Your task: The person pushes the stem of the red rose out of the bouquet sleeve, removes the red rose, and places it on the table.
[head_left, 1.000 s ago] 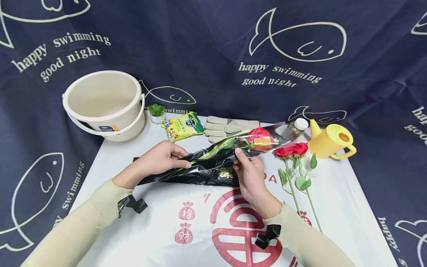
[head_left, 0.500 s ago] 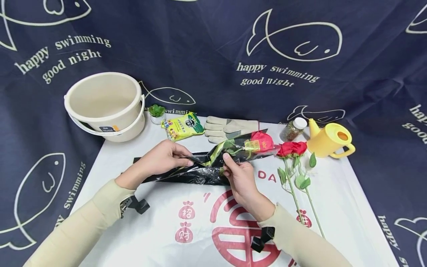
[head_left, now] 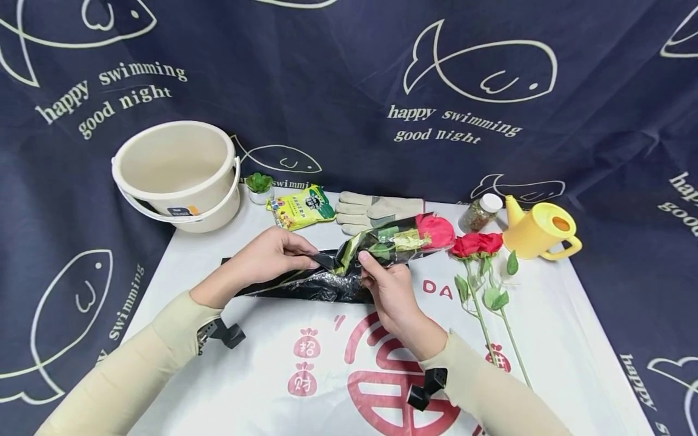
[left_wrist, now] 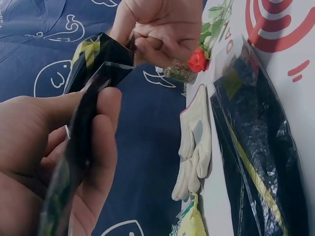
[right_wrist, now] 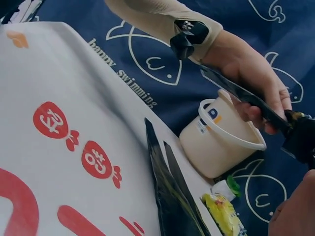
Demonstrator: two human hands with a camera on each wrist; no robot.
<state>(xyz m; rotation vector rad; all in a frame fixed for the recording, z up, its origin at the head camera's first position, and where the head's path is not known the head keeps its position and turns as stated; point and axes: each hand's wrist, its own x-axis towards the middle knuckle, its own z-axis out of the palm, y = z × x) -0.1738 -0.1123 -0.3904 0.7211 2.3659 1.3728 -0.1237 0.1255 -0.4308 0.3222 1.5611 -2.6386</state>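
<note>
A red rose (head_left: pixel 434 232) in a black and clear flower sleeve (head_left: pixel 384 240) is held over the table, its bloom toward the right. My left hand (head_left: pixel 267 257) pinches the narrow lower part of the sleeve between thumb and fingers; in the left wrist view that part (left_wrist: pixel 74 152) runs down through the fingers. My right hand (head_left: pixel 395 297) grips the sleeve below the bloom, thumb on top. The film is bunched and bent between the two hands. Beneath them lies more black wrapping (head_left: pixel 332 289) with a gold stripe, showing lengthwise in the left wrist view.
Two bare red roses (head_left: pixel 477 244) lie at the right by a yellow watering can (head_left: pixel 540 230) and a lidded jar (head_left: pixel 480 213). Work gloves (head_left: pixel 376 209), a yellow packet (head_left: pixel 302 208), a small potted plant (head_left: pixel 259 186) and a white bucket (head_left: pixel 180 175) line the back.
My right hand has moved left toward my left hand, bunching the sleeve. The bloom now sits closer to the sleeve's open end. My left hand has barely moved.
</note>
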